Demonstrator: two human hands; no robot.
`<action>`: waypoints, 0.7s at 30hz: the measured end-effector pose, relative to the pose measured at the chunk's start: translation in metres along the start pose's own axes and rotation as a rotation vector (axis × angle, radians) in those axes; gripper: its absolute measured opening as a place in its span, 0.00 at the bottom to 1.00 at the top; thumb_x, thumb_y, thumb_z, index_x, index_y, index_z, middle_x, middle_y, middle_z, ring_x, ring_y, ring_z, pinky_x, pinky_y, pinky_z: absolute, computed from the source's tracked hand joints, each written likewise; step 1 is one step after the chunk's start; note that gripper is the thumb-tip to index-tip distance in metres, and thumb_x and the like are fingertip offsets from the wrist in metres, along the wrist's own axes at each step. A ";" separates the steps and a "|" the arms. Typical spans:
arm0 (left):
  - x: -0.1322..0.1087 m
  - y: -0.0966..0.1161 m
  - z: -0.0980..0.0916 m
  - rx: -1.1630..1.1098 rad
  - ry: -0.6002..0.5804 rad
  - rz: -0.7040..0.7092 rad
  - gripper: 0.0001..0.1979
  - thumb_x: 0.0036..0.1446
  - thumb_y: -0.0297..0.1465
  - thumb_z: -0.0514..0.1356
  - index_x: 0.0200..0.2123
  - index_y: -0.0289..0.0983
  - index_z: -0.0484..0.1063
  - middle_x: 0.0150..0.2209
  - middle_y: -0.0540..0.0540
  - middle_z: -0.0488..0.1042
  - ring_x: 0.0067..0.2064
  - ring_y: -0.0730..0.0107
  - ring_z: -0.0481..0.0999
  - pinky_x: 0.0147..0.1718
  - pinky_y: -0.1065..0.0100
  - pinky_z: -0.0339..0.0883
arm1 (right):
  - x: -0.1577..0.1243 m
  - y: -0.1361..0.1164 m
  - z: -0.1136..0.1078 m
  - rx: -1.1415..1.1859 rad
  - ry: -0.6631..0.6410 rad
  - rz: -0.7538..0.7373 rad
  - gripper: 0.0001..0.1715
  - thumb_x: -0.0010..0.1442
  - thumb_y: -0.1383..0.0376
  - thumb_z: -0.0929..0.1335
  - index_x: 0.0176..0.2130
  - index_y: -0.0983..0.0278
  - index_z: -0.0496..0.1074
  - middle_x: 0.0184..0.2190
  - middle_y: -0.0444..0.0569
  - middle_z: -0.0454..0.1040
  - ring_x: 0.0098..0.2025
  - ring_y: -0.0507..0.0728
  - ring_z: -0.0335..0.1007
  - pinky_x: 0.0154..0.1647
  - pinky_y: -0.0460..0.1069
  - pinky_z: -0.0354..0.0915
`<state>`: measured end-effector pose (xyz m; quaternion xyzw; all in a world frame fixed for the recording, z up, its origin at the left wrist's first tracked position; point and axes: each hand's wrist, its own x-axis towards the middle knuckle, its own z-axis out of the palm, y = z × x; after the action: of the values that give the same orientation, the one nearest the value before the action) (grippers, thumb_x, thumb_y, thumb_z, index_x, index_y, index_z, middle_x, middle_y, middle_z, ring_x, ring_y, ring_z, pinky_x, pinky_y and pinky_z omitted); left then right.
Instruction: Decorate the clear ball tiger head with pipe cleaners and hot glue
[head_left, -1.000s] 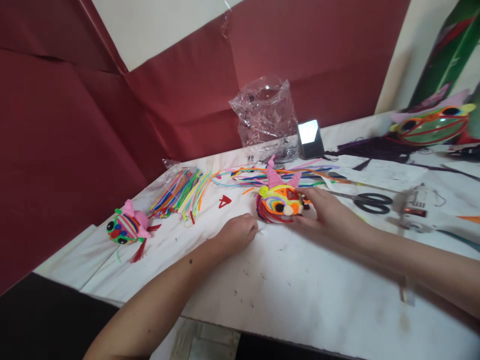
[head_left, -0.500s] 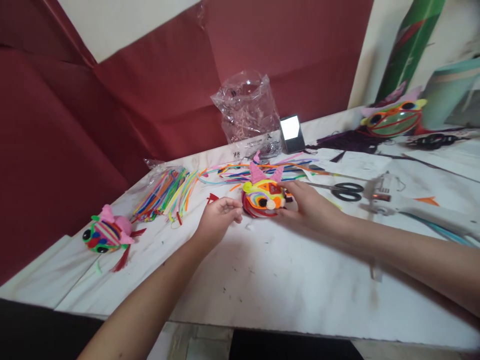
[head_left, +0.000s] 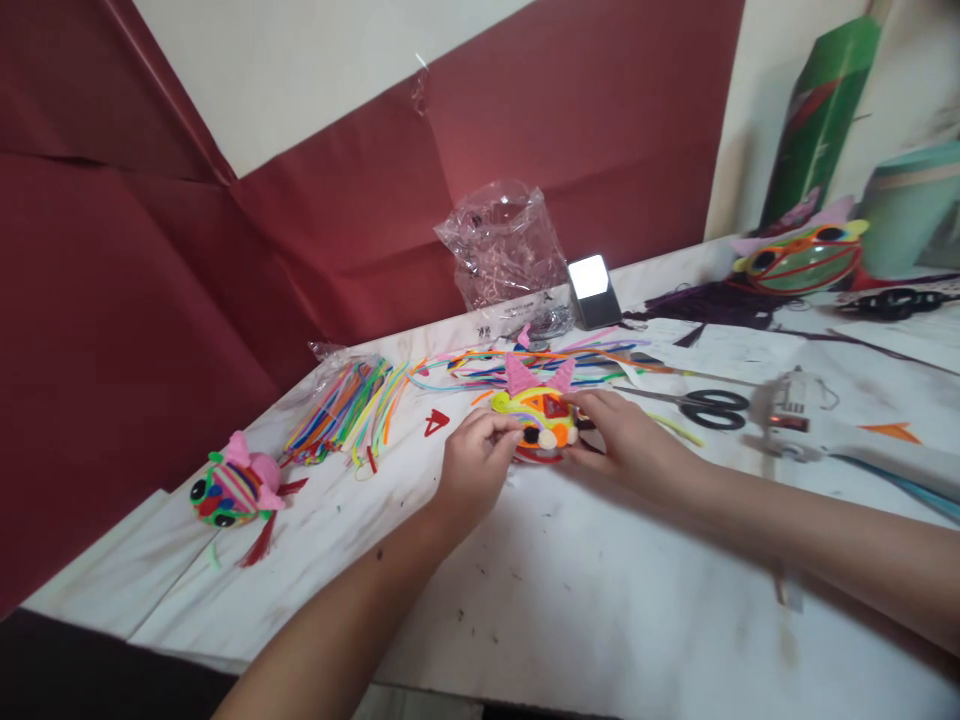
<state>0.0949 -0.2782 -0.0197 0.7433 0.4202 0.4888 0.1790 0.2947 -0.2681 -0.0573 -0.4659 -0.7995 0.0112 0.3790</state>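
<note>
A small craft animal head, made of colourful pipe cleaners with pink pointed ears, black eyes and pompoms, sits in front of me on the table. My right hand grips its right side between thumb and fingers. With fingertips pinched together, my left hand touches its front beside the left eye; whatever is between those fingers is hidden. A bent red pipe-cleaner piece lies just left of that hand.
A finished-looking craft fish lies at left, near bundled pipe cleaners. Scissors and a hot glue gun lie at right. Behind are a clear plastic bag, a small lit device and another craft head.
My left hand has moved right, from beside the craft head to its front, covering part of its left side. My right hand keeps its hold. The view has shifted slightly.
</note>
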 end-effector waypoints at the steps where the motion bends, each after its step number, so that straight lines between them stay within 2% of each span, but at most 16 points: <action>1: -0.001 -0.002 0.002 0.028 0.008 0.035 0.04 0.50 0.28 0.59 0.26 0.38 0.74 0.29 0.48 0.75 0.34 0.69 0.73 0.36 0.68 0.67 | 0.000 0.000 0.001 -0.001 -0.001 -0.003 0.22 0.53 0.62 0.68 0.48 0.64 0.67 0.45 0.59 0.72 0.48 0.67 0.68 0.45 0.61 0.67; 7: -0.003 -0.014 0.008 0.093 0.048 0.159 0.05 0.53 0.28 0.59 0.29 0.39 0.75 0.32 0.46 0.75 0.36 0.68 0.74 0.38 0.66 0.68 | 0.000 0.001 0.003 -0.011 -0.012 -0.010 0.22 0.53 0.62 0.67 0.49 0.64 0.66 0.45 0.59 0.72 0.48 0.67 0.68 0.44 0.61 0.66; 21: -0.003 -0.026 0.010 0.146 0.105 0.250 0.04 0.52 0.28 0.61 0.29 0.40 0.77 0.32 0.46 0.74 0.37 0.67 0.73 0.39 0.65 0.67 | 0.002 -0.007 0.000 -0.062 -0.029 0.031 0.21 0.53 0.63 0.66 0.48 0.64 0.67 0.45 0.59 0.72 0.47 0.67 0.67 0.44 0.60 0.65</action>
<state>0.0918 -0.2643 -0.0436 0.7742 0.3677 0.5136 0.0403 0.2890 -0.2703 -0.0539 -0.4896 -0.7975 -0.0011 0.3527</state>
